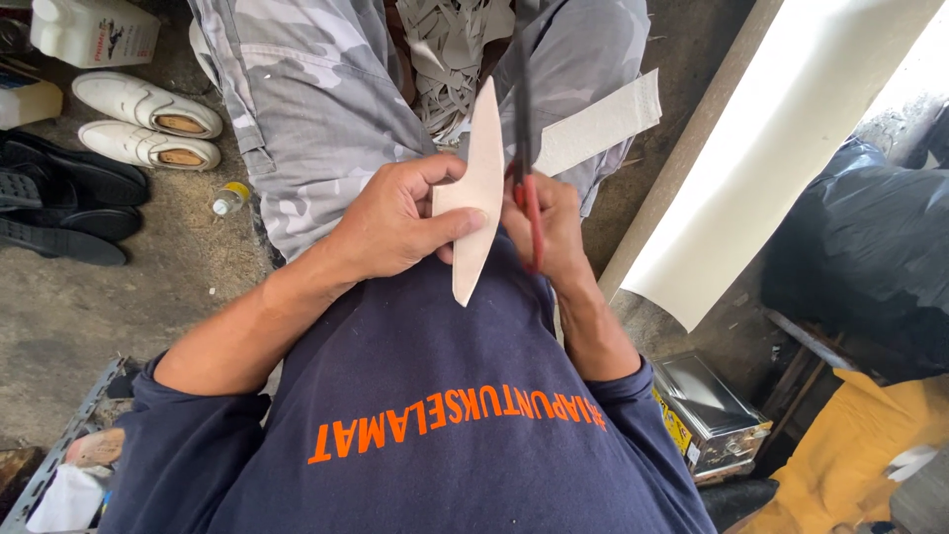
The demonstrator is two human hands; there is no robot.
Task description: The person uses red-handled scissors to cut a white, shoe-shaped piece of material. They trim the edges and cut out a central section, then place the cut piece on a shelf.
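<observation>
Single head-worn view, looking steeply down over own chest and lap (close range), floor at frame edges.

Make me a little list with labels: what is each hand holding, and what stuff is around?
Left hand: pinches a pale, pointed piece of sheet material between thumb and fingers
Right hand: closed grip on red-handled scissors, blades pointing away along the piece's edge
Lap: pale offcut strips between grey camouflage trousers
Floor, left: white shoes, black soles, small bottle
Right: big pale roll, metal box
</observation>
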